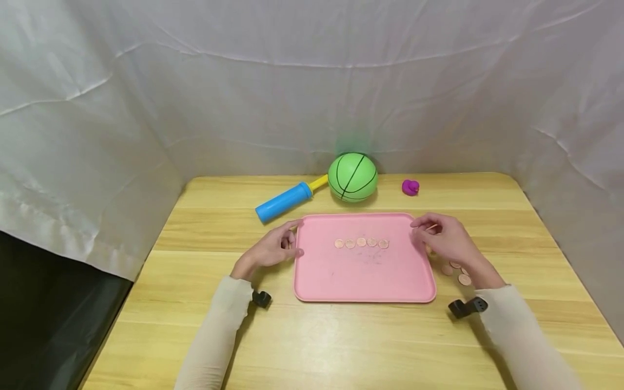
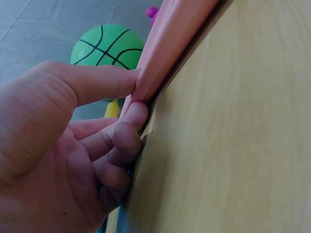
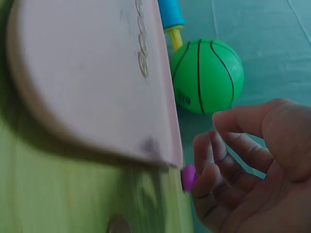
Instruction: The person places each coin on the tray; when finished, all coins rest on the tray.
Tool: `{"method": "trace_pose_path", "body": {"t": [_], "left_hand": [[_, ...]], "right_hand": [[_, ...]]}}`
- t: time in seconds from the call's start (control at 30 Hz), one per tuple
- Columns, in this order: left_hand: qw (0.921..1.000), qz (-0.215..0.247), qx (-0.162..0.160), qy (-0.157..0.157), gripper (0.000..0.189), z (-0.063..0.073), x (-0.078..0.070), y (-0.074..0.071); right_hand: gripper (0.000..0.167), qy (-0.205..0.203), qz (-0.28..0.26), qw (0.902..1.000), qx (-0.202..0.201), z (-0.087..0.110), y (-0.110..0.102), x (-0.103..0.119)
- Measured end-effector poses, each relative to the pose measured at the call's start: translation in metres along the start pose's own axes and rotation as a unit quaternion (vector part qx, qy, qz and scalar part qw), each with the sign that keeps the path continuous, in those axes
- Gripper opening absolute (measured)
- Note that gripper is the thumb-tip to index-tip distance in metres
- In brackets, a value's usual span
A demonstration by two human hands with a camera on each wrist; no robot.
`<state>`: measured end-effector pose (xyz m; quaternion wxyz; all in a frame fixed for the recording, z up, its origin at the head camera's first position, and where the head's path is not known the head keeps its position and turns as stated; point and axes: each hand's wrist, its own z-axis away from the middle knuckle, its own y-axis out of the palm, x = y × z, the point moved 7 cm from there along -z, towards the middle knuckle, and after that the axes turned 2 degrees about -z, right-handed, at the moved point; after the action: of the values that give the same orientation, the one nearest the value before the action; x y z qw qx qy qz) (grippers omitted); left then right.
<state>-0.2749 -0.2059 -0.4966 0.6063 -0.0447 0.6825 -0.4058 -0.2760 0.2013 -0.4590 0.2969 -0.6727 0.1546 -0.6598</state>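
A pink tray (image 1: 361, 281) lies on the table with several copper-coloured coins (image 1: 361, 242) in a row on it. At its left edge, my left hand (image 1: 274, 246) pinches the rim, thumb on top and curled fingers against the side in the left wrist view. My right hand (image 1: 446, 238) hovers by the tray's far right corner. In the right wrist view, its loosely bent fingers (image 3: 204, 182) hold nothing and stand apart from the tray. More coins (image 1: 465, 279) lie on the table beside my right wrist, which partly hides them.
Behind the tray a green ball (image 1: 353, 177) with black lines rests near the table's back edge. A blue pump (image 1: 284, 202) with a yellow end touches or nearly touches it. A small purple rubber duck (image 1: 410, 187) stands to the right. Grey cloth (image 1: 273, 108) hangs behind.
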Motion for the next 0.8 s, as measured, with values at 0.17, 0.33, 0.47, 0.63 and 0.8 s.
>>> {"method": "trace_pose_path", "body": {"t": [0.17,0.33,0.47,0.63,0.8], "left_hand": [[1.0000,0.003,-0.001,-0.004,0.083,0.000,0.000,0.000],[1.0000,0.006,0.000,-0.003,0.083,0.000,-0.001,0.000],[1.0000,0.003,0.001,-0.001,0.083,0.000,-0.001,0.000],[1.0000,0.003,-0.001,-0.004,0.083,0.000,-0.001,0.001],[1.0000,0.004,0.001,0.001,0.082,0.001,-0.002,0.001]], "right_hand": [[0.028,-0.006,0.029,0.9995,-0.013,0.008,-0.014,-0.010],[0.028,-0.014,0.035,0.9992,-0.010,0.016,-0.022,-0.018],[0.026,-0.019,0.039,0.9990,-0.002,0.022,-0.025,-0.024],[0.024,-0.025,0.066,0.9971,0.027,0.029,-0.024,-0.029],[0.024,-0.036,0.087,0.9950,0.034,0.038,-0.021,-0.035]]}}
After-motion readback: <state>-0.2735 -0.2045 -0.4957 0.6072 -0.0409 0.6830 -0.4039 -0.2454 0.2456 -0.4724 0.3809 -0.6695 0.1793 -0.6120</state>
